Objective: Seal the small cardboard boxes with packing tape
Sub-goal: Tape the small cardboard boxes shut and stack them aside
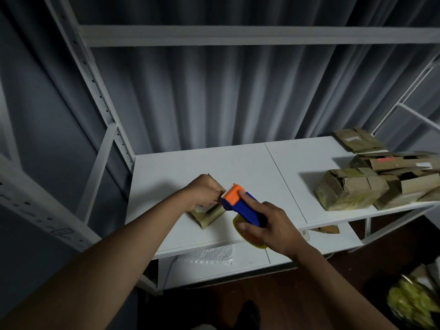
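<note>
The left hand (204,191) is holding one small box (208,216) near the bench's (238,163) front edge while the right hand (266,225) is gripping the tape gun (240,203) on it, and the pile of boxes (371,184) at the right edge is waiting.

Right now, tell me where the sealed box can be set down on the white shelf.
Free: the white shelf behind the small cardboard box, and the strip between the blue-and-orange tape dispenser and the pile of brown cardboard boxes. Crowded: the right end, under that pile.
</note>
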